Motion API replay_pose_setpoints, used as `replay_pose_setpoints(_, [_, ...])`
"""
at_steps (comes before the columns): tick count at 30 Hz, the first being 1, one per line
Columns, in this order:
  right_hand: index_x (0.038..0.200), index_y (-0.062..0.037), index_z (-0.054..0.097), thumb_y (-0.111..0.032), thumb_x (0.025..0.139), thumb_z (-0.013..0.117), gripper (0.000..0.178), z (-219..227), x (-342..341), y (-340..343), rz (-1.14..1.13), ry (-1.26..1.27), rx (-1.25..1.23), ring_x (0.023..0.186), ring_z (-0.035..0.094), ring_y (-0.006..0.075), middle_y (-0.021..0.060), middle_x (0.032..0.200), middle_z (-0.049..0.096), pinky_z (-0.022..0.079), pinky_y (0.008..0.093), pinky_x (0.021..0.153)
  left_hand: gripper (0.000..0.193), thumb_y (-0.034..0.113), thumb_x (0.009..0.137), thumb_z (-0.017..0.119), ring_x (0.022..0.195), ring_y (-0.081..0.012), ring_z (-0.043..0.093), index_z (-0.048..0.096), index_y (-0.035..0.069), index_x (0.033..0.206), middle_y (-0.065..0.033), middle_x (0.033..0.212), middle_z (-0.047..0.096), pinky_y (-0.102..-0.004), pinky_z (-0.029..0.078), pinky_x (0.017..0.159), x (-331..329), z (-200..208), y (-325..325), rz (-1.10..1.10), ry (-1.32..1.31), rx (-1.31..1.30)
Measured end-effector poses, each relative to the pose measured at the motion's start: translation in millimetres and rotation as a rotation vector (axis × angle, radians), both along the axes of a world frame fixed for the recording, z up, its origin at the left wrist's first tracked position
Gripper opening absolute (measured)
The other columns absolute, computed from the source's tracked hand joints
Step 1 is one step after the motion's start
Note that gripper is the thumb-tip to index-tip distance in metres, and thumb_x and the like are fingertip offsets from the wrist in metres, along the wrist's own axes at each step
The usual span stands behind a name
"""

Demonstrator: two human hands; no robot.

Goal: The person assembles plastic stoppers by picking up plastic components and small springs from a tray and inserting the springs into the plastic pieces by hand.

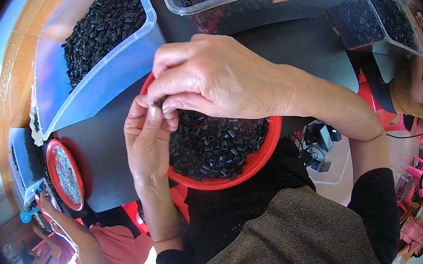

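My left hand (150, 138) and my right hand (217, 78) meet over the left side of a round red basin (267, 151). Between their pinched fingertips is a small black plastic piece (159, 103), mostly covered by the fingers. My right hand comes across from the right, back of the hand up, and hides the far part of the basin. The thumb and fingers of my left hand grip the piece from below. Many small black tubular plastic pieces (215, 145) fill the basin, which sits close against my lap.
A clear plastic bin (101, 76) of black pieces stands at the left on the dark table (302, 49). Another clear bin (255, 13) is at the far side, a third (358, 34) far right. A red bowl of shiny clear bits (65, 173) lies near a co-worker's arm (74, 233).
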State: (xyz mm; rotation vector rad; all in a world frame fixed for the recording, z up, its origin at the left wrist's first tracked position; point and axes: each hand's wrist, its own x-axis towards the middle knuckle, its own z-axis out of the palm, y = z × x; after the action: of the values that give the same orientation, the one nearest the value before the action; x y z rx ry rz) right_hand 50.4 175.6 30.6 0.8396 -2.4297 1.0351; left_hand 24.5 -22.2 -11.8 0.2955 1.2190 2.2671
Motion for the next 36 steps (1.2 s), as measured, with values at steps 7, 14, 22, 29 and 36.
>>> replay_pose_setpoints(7, [0.07,-0.0013,0.065,-0.006,0.074,0.064,0.006,-31.8,1.8,17.9,-0.152,-0.307,0.263,0.072,0.065,0.0325,0.0173,0.068,0.063,0.051,0.0429,0.064,0.012,0.013,0.09,0.06,0.073,-0.014,0.056,0.056,0.004,0.099,-0.0101,0.089,0.062,-0.0226,0.046,0.068,3.3,1.4,-9.3,0.1,-0.049,-0.091])
replay_pose_setpoints(14, [0.087,-0.0041,0.07,-0.01,0.076,0.062,0.016,-38.8,-1.0,12.2,-0.12,-0.366,0.447,0.078,0.063,0.0296,0.0127,0.082,0.061,0.05,0.0406,0.066,0.013,0.011,0.09,0.06,0.074,-0.0148,0.054,0.057,0.004,0.101,-0.0093,0.088,0.06,-0.023,0.043,0.067,5.8,-9.6,-12.2,0.015,-0.055,-0.017])
replay_pose_setpoints(22, [0.086,-0.0018,0.069,-0.01,0.075,0.056,0.018,-43.5,-1.5,6.4,-0.085,-0.175,0.529,0.074,0.063,0.0296,0.0129,0.081,0.06,0.051,0.0403,0.066,0.022,0.009,0.089,0.059,0.079,-0.0156,0.05,0.057,-0.001,0.108,-0.009,0.091,0.056,-0.0241,0.044,0.073,7.1,-8.8,-14.6,-0.017,-0.04,-0.026])
replay_pose_setpoints(29, [0.079,0.0036,0.061,-0.008,0.073,0.061,0.013,-49.3,-0.4,14.3,-0.086,-0.382,0.28,0.068,0.062,0.0273,0.0141,0.075,0.062,0.048,0.037,0.058,0.02,0.007,0.09,0.059,0.076,-0.0149,0.056,0.06,0.001,0.108,-0.0097,0.088,0.061,-0.0227,0.043,0.067,9.2,-9.0,-10.5,0.025,-0.047,-0.053])
replay_pose_setpoints(36, [0.077,0.0012,0.066,-0.012,0.075,0.069,0.013,-11.9,13.4,7.0,-0.038,-0.689,-0.447,0.062,0.061,0.0136,0.0073,0.067,0.064,0.049,0.0274,0.059,0.014,0.003,0.088,0.06,0.076,-0.0144,0.058,0.059,0.001,0.102,-0.0092,0.087,0.063,-0.0241,0.046,0.071,15.8,-4.9,-2.9,0.073,0.019,-0.167])
